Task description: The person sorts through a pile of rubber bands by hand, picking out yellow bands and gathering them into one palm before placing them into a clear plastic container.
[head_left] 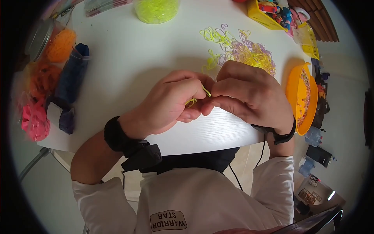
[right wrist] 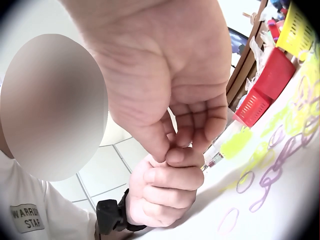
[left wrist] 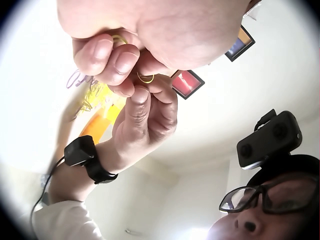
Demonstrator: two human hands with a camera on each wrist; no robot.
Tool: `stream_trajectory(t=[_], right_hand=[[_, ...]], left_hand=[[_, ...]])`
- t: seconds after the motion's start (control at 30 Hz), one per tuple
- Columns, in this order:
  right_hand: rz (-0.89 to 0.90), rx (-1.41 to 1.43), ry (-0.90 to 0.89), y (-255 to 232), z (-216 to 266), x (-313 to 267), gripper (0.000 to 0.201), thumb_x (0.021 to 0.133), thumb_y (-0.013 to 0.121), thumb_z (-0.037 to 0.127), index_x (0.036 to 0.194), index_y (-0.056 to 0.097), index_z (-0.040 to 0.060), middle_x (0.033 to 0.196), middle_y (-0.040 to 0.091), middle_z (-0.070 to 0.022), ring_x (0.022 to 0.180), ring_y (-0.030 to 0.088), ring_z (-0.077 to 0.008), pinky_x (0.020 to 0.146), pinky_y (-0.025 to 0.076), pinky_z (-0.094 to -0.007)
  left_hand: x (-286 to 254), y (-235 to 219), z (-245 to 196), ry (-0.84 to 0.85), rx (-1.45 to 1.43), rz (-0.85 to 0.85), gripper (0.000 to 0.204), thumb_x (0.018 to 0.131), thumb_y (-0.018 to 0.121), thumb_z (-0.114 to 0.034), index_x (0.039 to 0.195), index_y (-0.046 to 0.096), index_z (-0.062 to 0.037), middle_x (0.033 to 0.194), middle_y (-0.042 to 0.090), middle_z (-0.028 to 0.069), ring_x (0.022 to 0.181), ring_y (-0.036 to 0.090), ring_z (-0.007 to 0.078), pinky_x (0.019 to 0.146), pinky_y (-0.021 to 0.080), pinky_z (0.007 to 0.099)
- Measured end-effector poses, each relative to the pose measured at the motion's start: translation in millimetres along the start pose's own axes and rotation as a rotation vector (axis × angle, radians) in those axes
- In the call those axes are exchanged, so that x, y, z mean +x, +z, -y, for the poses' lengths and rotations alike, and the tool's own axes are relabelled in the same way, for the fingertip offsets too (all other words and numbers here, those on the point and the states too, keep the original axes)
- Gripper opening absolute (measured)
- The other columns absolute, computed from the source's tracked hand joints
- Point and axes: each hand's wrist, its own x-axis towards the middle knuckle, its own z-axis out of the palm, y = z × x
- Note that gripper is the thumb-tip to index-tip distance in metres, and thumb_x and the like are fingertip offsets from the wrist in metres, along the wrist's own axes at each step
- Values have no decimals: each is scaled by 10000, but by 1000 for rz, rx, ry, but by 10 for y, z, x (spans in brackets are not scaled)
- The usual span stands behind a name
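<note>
In the head view the left hand [head_left: 165,101] has curled fingers around a yellow-green rubber band [head_left: 206,91], and another loop of band [head_left: 191,102] shows at its palm. The right hand [head_left: 253,93] meets it fingertip to fingertip, thumb and index pinched at the band. From the left wrist view, a thin yellow loop [left wrist: 145,79] arcs between the two hands, just above the right thumb. The right wrist view shows the right hand [right wrist: 160,75] over the left hand [right wrist: 167,190], their tips touching; the band is hidden there.
Behind the hands lies a pile of yellow and purple bands [head_left: 253,54]. A tub of yellow-green bands [head_left: 157,9] stands at the back, an orange bowl of beads [head_left: 291,93] at the right. Bagged coloured bands [head_left: 37,121] lie left; a yellow basket [head_left: 265,19] is back right.
</note>
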Motion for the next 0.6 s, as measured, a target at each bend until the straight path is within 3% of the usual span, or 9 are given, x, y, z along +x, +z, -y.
stream_trajectory(t=[0.13,0.23,0.4,0.43,0.6], right_hand=[[7,26,6,-26,-4,12,95,842,685,180,852,642,96,805,531,-67,738,577,-276,623,479,-387],[22,-63,-42,-56,1,30,165,784,758,111,920,695,44,816,594,-91,708,613,-251,607,488,-340],[-24,-54,36,-187,-26,34,137,812,701,100,930,657,47,844,595,-94,765,611,-290,645,487,-385],[-41,-77,51,-199,-61,46,127,814,686,109,920,640,56,840,588,-87,780,608,-303,647,482,-406],[96,-272,35,-115,-183,121,153,807,661,56,959,637,48,879,601,-92,812,620,-299,679,490,-399]], left_hand=[[11,-38,-13,33,11,82,303,836,391,-173,996,577,7,745,552,70,521,337,71,483,292,214],[6,-15,-27,36,-30,70,312,861,388,-220,979,572,3,733,538,64,513,323,73,479,288,215],[-37,1,-98,81,-149,37,326,940,365,-301,890,540,-31,672,456,14,506,301,70,469,268,216],[-42,3,-126,127,-116,14,355,989,363,-349,772,474,-91,639,384,-17,507,276,69,462,239,216],[-72,-77,-250,267,-187,-107,485,1036,358,-443,643,312,-164,619,325,-35,497,215,76,444,195,216]])
